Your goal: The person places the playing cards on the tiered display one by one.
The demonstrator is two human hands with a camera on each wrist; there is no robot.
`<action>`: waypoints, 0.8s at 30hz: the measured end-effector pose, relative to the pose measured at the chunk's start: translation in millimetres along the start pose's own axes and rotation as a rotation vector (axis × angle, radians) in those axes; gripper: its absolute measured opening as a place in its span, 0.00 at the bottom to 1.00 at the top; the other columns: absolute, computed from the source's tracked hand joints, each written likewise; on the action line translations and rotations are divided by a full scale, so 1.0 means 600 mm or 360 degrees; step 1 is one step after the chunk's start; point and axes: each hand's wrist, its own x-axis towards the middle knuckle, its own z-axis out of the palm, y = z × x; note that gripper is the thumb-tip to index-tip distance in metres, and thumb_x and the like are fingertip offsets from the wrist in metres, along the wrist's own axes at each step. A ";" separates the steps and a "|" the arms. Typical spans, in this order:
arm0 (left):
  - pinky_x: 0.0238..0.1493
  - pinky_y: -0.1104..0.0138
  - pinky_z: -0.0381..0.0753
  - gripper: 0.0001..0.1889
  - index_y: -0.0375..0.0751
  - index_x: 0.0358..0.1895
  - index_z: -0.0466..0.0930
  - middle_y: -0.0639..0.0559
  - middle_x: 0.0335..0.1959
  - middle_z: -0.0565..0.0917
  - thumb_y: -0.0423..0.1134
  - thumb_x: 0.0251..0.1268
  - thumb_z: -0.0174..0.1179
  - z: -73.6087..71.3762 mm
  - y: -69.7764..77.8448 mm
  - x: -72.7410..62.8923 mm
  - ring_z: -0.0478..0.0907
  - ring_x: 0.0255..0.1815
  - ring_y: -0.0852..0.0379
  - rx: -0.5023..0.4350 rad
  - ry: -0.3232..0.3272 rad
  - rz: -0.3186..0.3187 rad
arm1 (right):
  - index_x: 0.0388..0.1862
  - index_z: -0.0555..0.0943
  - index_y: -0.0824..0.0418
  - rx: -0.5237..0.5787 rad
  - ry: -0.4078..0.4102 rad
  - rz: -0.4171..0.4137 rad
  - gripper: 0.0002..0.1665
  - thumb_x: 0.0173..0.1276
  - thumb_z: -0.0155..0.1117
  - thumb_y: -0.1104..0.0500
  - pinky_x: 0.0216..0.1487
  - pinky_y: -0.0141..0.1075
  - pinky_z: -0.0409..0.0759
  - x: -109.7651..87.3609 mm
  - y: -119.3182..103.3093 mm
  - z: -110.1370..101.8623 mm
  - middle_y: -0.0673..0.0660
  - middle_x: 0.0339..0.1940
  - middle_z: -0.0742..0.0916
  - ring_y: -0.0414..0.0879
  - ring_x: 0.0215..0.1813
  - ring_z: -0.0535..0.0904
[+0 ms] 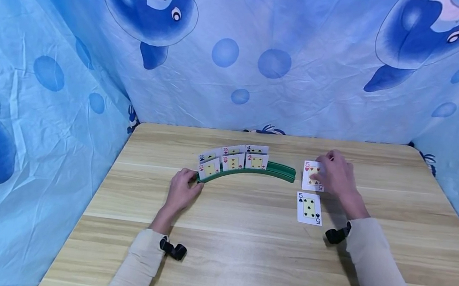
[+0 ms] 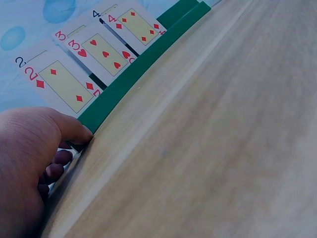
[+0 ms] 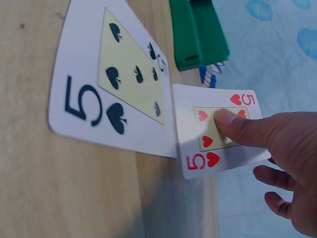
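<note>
A curved green card holder (image 1: 280,170) stands on the table with two rows of playing cards in its left part. The front row shows a two of diamonds (image 2: 59,87), a three of hearts (image 2: 101,54) and a four of diamonds (image 2: 136,27). My left hand (image 1: 182,188) grips the holder's left end, thumb at its front edge. To the right of the holder, my right hand (image 1: 338,174) pinches the five of hearts (image 3: 218,158), thumb on its face and other fingers partly hidden behind. Nearer me, a five of spades (image 1: 309,208) lies face up.
The wooden table (image 1: 237,257) ends at a blue dolphin-print cloth (image 1: 301,108) behind, with more cloth at both sides. Each wrist wears a black camera. The right part of the green holder carries no cards.
</note>
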 end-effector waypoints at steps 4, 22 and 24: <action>0.57 0.50 0.74 0.19 0.30 0.50 0.83 0.38 0.47 0.83 0.38 0.58 0.68 0.000 0.000 0.000 0.78 0.49 0.41 0.0009 0.0004 0.0011 | 0.52 0.80 0.66 -0.0071 0.0079 -0.0089 0.23 0.61 0.74 0.57 0.52 0.65 0.72 -0.014 0.005 -0.011 0.69 0.54 0.80 0.66 0.52 0.79; 0.56 0.50 0.75 0.19 0.30 0.51 0.83 0.38 0.47 0.83 0.38 0.58 0.68 -0.001 0.000 0.000 0.78 0.49 0.41 0.0010 0.0007 0.0017 | 0.47 0.85 0.68 0.0231 0.0057 -0.0167 0.11 0.69 0.65 0.64 0.31 0.37 0.72 -0.037 -0.014 -0.078 0.65 0.36 0.89 0.53 0.35 0.81; 0.57 0.50 0.75 0.20 0.30 0.51 0.83 0.38 0.48 0.83 0.38 0.58 0.68 -0.001 0.000 0.000 0.78 0.50 0.41 0.0009 0.0005 0.0016 | 0.48 0.85 0.69 0.0274 0.0100 -0.0176 0.11 0.69 0.65 0.65 0.30 0.35 0.72 -0.031 -0.022 -0.090 0.66 0.36 0.89 0.54 0.36 0.82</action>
